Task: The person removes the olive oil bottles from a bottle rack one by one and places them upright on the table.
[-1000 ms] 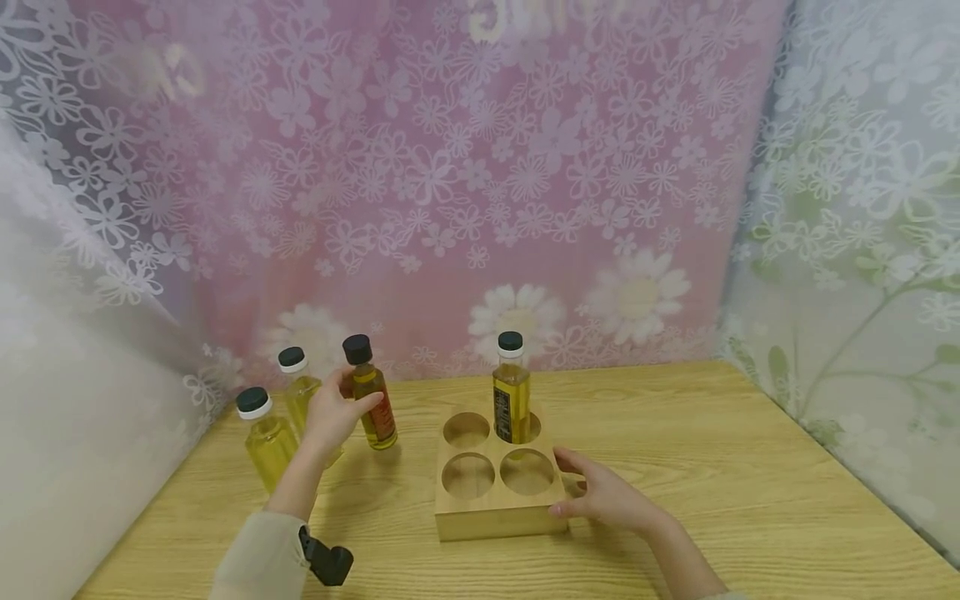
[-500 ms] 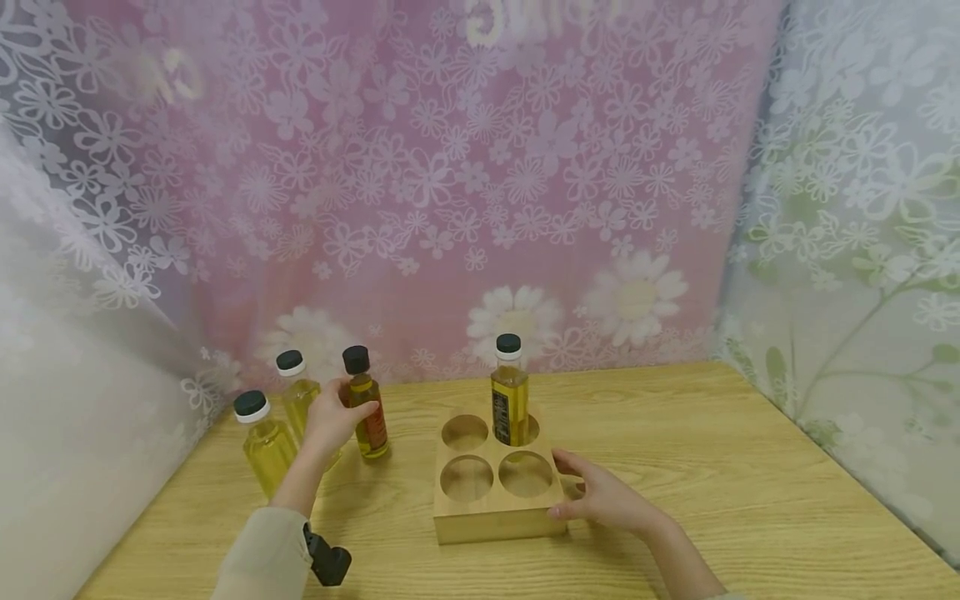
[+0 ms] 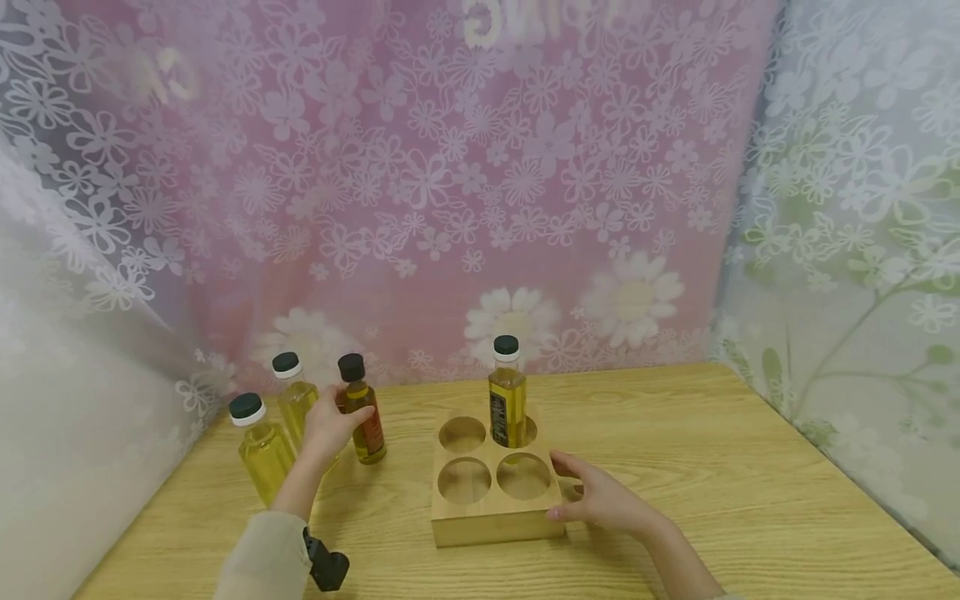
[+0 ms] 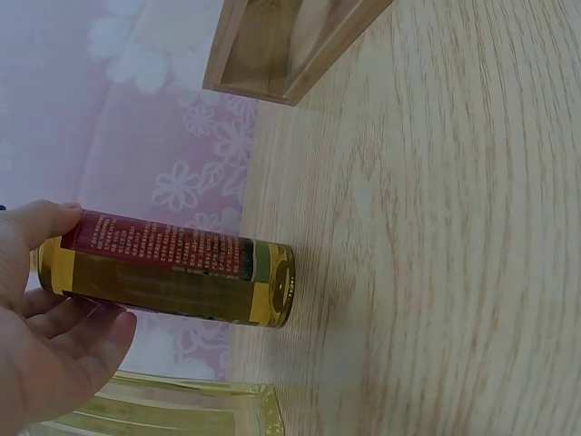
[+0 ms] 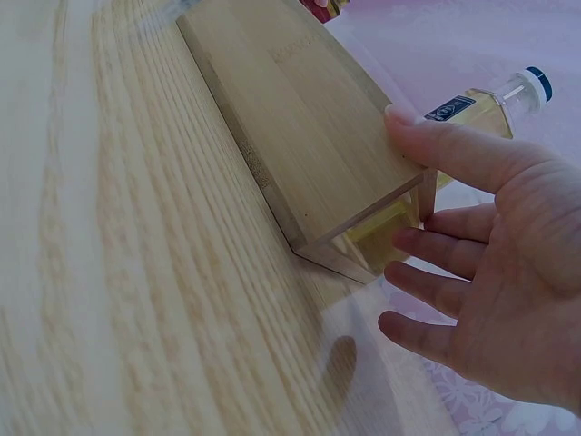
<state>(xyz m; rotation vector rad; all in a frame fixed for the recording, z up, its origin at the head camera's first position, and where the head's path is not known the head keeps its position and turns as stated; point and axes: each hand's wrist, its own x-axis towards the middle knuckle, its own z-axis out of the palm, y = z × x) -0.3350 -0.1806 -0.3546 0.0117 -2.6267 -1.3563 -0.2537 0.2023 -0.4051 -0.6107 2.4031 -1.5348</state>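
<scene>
My left hand (image 3: 324,427) grips a glass oil bottle (image 3: 371,440) with a black cap and a red label, thumb and fingers on either side. In the left wrist view this bottle (image 4: 172,272) shows its label and its base, close over the tabletop. My right hand (image 3: 603,498) holds the near right corner of a wooden bottle holder (image 3: 498,527), the thumb on its front and the fingers along its right side. One oil bottle (image 3: 510,400) with a dark cap and dark label stands in the holder's back right hole; the other holes hold nothing.
Two bottles of yellow oil stand at the left, one nearer (image 3: 266,458) and one farther back (image 3: 294,408), partly behind my left hand and forearm. A flowered curtain (image 3: 450,208) hangs behind the wooden table (image 3: 637,417), with pale curtains at both sides.
The red-labelled bottle in my left hand has come down and slightly left, more upright now. My right hand stays at the holder's corner. The head view has shifted a little.
</scene>
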